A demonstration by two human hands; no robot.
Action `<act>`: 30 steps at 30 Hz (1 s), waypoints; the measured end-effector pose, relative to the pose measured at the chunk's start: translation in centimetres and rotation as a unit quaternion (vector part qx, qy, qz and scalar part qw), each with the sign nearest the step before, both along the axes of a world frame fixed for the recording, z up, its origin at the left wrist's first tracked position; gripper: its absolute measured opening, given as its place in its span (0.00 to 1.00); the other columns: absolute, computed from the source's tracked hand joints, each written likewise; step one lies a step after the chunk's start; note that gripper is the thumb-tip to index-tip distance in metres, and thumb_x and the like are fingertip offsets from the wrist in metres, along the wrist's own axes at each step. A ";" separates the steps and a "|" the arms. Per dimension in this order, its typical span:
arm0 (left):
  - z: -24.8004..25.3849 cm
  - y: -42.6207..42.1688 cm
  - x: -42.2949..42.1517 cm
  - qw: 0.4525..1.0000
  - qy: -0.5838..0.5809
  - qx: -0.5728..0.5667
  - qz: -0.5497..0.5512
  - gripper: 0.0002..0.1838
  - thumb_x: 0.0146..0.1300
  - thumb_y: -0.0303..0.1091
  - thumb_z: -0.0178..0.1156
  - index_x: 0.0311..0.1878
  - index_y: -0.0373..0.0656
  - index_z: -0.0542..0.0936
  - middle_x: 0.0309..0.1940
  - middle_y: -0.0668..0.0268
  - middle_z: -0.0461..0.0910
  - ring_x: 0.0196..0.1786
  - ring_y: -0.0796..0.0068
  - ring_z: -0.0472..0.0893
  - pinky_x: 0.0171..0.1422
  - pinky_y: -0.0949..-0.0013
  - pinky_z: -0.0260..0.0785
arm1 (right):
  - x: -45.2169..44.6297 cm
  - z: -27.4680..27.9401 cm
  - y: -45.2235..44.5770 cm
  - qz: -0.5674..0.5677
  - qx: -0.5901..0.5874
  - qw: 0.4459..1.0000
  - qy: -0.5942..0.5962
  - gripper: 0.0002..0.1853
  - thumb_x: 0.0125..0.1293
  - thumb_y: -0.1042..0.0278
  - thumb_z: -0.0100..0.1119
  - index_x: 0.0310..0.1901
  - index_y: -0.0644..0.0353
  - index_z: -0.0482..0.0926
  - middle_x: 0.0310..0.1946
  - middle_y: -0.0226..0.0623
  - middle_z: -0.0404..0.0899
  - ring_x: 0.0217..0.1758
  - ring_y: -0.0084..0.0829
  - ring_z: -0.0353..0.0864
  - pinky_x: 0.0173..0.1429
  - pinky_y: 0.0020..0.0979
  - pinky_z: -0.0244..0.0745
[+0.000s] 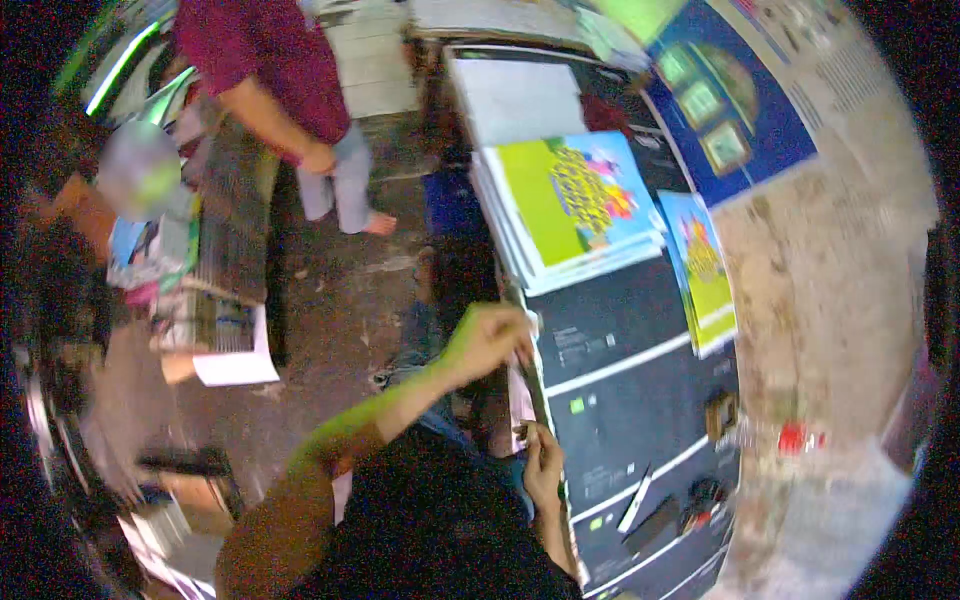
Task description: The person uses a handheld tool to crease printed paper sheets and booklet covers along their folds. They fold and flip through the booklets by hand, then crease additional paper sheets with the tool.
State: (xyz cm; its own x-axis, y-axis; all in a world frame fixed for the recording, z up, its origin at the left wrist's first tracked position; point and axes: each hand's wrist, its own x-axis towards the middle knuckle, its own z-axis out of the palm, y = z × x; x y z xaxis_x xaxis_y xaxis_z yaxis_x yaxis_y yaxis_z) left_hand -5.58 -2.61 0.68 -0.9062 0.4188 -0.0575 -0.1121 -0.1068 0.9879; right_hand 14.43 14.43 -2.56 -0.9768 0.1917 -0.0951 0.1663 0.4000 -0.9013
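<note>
My left hand (490,343) is at the near edge of the dark-covered table (640,410), with its fingers curled into a pinch. Whatever it holds is too blurred to make out. Lower along the same edge, my right hand (543,460) has its fingers bent together beside a narrow pinkish paper strip (520,398). It seems to touch the strip's lower end, but a firm hold is unclear. Past my left hand lies a stack of green and blue printed booklets (570,205). A smaller booklet pile (703,270) rests near the table's far side.
A white sheet (515,100) lies beyond the booklets. On the table's lower part are a white pen-like tool (635,503) and a small brown block (720,415). Leftward stand a person in a maroon shirt (280,70) and piled papers (215,325). Something red (795,438) sits at right.
</note>
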 end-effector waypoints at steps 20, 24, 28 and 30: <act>7.5 7.0 -27.9 0.729 0.410 -0.541 0.094 0.31 0.62 0.55 0.69 0.56 0.38 0.76 0.49 0.50 0.84 0.51 0.47 0.84 0.58 0.45 0.74 | 3.9 3.8 6.2 -0.166 0.129 0.973 0.098 0.10 0.69 0.66 0.66 0.34 0.64 0.82 0.27 0.38 0.82 0.30 0.28 0.78 0.39 0.32 0.72; 16.2 5.6 -18.8 0.783 0.497 -0.364 0.091 0.26 0.63 0.51 0.70 0.50 0.38 0.78 0.41 0.46 0.85 0.43 0.42 0.85 0.51 0.50 0.77 | -5.1 7.7 10.7 -0.187 0.105 0.941 0.262 0.18 0.65 0.66 0.72 0.54 0.63 0.81 0.47 0.37 0.84 0.34 0.25 0.80 0.39 0.30 0.75; 18.3 3.9 -7.5 0.848 0.445 -0.223 0.180 0.25 0.61 0.43 0.73 0.49 0.30 0.79 0.49 0.48 0.85 0.51 0.58 0.85 0.60 0.59 0.74 | -10.1 15.2 11.3 -0.251 -0.026 0.933 0.257 0.38 0.63 0.68 0.74 0.73 0.63 0.66 0.57 0.43 0.81 0.33 0.21 0.80 0.34 0.25 0.76; 16.1 3.2 -4.3 0.900 0.371 -0.178 0.145 0.22 0.61 0.35 0.73 0.55 0.34 0.78 0.48 0.57 0.83 0.54 0.68 0.80 0.61 0.64 0.73 | -8.6 16.8 11.5 -0.192 -0.096 0.935 0.281 0.31 0.65 0.70 0.72 0.68 0.65 0.72 0.52 0.42 0.84 0.31 0.20 0.80 0.33 0.24 0.75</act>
State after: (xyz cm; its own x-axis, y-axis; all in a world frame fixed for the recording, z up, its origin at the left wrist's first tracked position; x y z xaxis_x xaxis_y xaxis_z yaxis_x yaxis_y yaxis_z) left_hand -9.90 0.55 16.77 -0.8189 0.2334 0.5244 0.5738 0.3134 0.7566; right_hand 5.79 25.95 14.23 -0.7457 0.5705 0.3441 -0.2568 0.2304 -0.9386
